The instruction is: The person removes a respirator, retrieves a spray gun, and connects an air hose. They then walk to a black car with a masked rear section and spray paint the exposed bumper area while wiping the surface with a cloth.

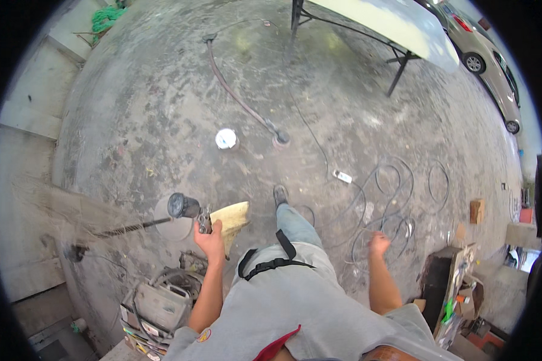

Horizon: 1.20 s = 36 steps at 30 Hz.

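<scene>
At far left, a boxy machine (159, 304) sits low beside the person. Next comes the gun-like metal tool (205, 220) with its dark cup (183, 206), the thing in use, raised in front of the body at left. The left hand (209, 242) is clamped on it. A white-topped tub (226, 139) stands on the floor (162, 102) further ahead, and a yellow sheet (231, 221) shows just right of the tool; whether it touches is unclear. Near the middle, 1 hose-fed tool (277, 135) lies ahead of 1 shoe (280, 194).

The 2 hands are well apart: the right hand (378, 243) hangs off to the side with nothing visible in it, though I cannot tell how closed its fingers are. Coiled cables (411, 191) spread beyond it, below the desk (397, 30).

The step in hand looks like carrying the gun-like metal tool; any further move calls for a steady left grip and careful footing around the cables.
</scene>
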Tool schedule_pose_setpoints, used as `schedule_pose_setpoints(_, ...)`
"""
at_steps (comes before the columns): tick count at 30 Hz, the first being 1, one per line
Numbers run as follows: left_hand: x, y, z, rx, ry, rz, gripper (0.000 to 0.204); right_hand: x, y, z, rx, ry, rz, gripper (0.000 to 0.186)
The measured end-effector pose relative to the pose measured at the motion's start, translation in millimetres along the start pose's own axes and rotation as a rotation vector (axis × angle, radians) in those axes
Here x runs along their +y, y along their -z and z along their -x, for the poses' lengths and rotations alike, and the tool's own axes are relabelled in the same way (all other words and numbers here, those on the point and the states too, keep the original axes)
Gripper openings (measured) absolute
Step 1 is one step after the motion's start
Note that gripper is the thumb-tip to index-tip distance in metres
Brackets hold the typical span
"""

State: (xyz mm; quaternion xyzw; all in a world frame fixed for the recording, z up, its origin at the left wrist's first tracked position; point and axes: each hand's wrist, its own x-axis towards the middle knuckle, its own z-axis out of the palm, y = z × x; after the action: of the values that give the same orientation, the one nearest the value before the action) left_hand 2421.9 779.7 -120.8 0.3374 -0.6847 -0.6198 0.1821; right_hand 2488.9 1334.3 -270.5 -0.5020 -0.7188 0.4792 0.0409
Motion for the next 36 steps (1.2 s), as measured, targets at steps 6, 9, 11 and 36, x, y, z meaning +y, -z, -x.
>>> schedule_pose_setpoints(6,55.9,-47.3,-116.4,0.1,-0.006,0.08,0.043,-340.1,-36.8,-133.8,0.575,0.566,-0.092,0.018)
schedule_pose_setpoints(9,58.9,-85.1,-185.6,0.161,-0.025,0.07,0.049,-507.6,-97.4,-123.8,0.426,0.828,-0.222,0.025)
schedule_pose_setpoints(11,61.9,-116.4,-240.8,0.124,-0.055,0.099,0.05,-587.1,-149.8,-90.2,0.272,0.848,-0.284,0.026)
schedule_pose_setpoints(36,257.1,-484.6,-807.6,0.047,-0.082,0.113,0.034,-841.2,-825.1,-165.2,-0.566,0.692,0.482,0.038)
